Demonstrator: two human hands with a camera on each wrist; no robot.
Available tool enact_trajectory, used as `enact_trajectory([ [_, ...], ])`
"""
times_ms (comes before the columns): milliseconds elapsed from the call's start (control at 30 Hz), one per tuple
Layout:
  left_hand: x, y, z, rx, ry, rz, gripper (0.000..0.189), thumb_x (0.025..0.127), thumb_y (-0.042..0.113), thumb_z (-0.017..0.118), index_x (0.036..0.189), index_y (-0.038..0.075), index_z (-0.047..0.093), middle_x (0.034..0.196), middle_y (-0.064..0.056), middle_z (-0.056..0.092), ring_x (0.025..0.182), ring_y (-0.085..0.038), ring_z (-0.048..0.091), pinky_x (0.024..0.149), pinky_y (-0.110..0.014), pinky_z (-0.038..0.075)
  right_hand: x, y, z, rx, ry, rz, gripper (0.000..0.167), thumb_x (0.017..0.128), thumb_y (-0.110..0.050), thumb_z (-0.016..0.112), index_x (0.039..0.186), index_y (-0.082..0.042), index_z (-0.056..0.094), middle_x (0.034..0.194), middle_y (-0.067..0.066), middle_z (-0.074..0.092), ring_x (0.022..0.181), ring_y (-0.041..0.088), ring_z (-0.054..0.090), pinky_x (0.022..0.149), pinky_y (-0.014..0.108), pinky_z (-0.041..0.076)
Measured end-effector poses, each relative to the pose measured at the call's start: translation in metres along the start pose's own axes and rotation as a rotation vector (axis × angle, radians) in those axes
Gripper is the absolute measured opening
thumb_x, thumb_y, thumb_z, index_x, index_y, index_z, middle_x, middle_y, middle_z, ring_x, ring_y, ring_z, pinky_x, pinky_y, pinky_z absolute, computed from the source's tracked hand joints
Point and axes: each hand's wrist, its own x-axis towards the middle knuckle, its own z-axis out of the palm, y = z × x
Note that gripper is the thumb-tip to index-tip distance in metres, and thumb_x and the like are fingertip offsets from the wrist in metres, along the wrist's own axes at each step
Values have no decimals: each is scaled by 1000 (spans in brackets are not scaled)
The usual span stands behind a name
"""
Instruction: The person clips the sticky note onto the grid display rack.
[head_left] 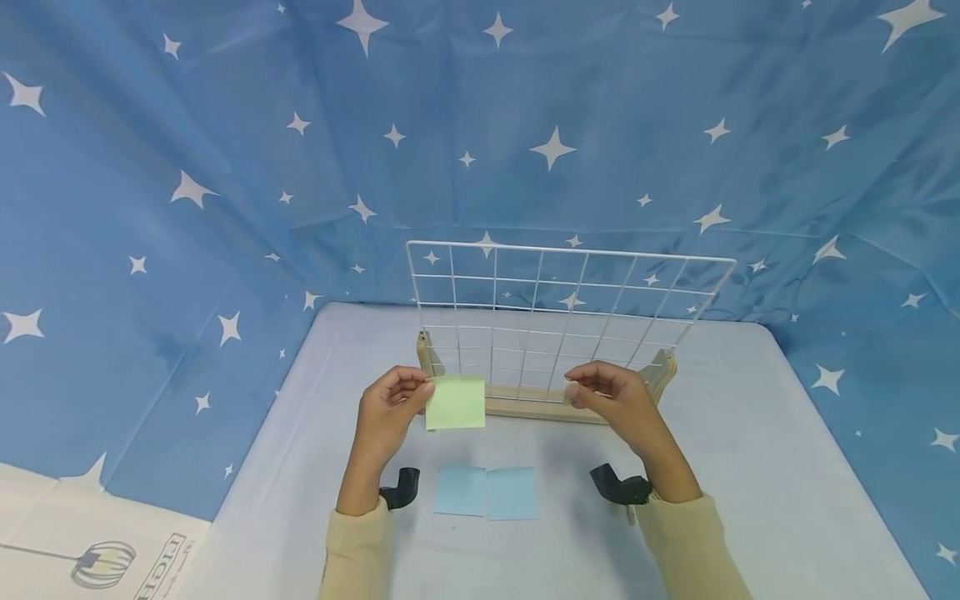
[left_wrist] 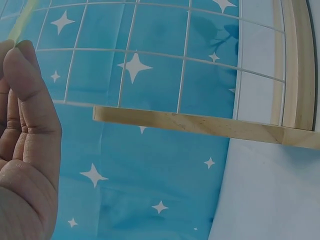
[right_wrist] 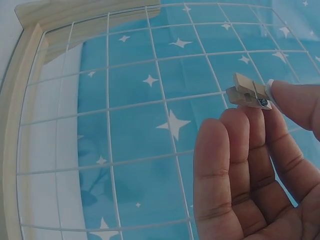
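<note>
Between thumb and fingers, my left hand (head_left: 392,408) pinches a light green sticky note (head_left: 457,403) by its upper left side. In the left wrist view only the note's thin edge (left_wrist: 21,22) shows above the fingertips. My right hand (head_left: 618,404) holds a small wooden clothespin (right_wrist: 249,92) between thumb and fingers, its metal spring showing in the right wrist view. Both hands are in front of a white wire grid (head_left: 536,321) that stands in a wooden base (head_left: 525,406). Two light blue sticky notes (head_left: 461,491) lie side by side on the table, nearer me.
The table has a white cover (head_left: 360,333). Behind it and at the sides hangs a blue cloth (head_left: 450,100) with white stars. A printed cream cloth (head_left: 45,533) lies at the lower left. Black wrist mounts (head_left: 618,485) sit at both wrists.
</note>
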Motion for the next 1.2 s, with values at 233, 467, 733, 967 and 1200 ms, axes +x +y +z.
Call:
enact_trajectory([
  [233,2,3,4,-35,-16,11,18,101,3,75,114,-9,70,102,-15,71,87,-11,67,73,-20,59,3,-2,-1,8,3,-8,19,100,9,68,115,21,66,97,-6,73,85,8,73,80,23,63],
  [467,7,6,9,-66,-29,29,17,101,2,74,113,-10,70,102,-15,71,88,-11,66,73,-22,60,6,-5,-2,21,22,-4,20,100,10,67,116,22,65,97,-6,73,87,8,73,80,23,64],
  [733,12,8,13,-66,-32,45,17,101,2,75,112,-9,70,101,-15,71,88,-11,67,75,-23,60,10,-8,1,26,17,-4,19,100,8,68,116,19,67,97,-5,73,88,11,73,81,23,63],
  [967,16,12,16,-87,-36,55,18,101,3,75,113,-9,71,101,-15,70,87,-12,67,73,-21,60,13,-10,4,8,16,-12,19,100,7,69,116,18,68,96,-7,74,86,9,72,81,22,62],
  [1200,17,14,19,-100,-40,76,17,100,1,75,112,-9,71,100,-15,69,87,-13,66,72,-20,58,17,-14,5,-8,9,-24,18,101,6,69,116,15,70,97,-6,73,87,12,73,83,22,62],
])
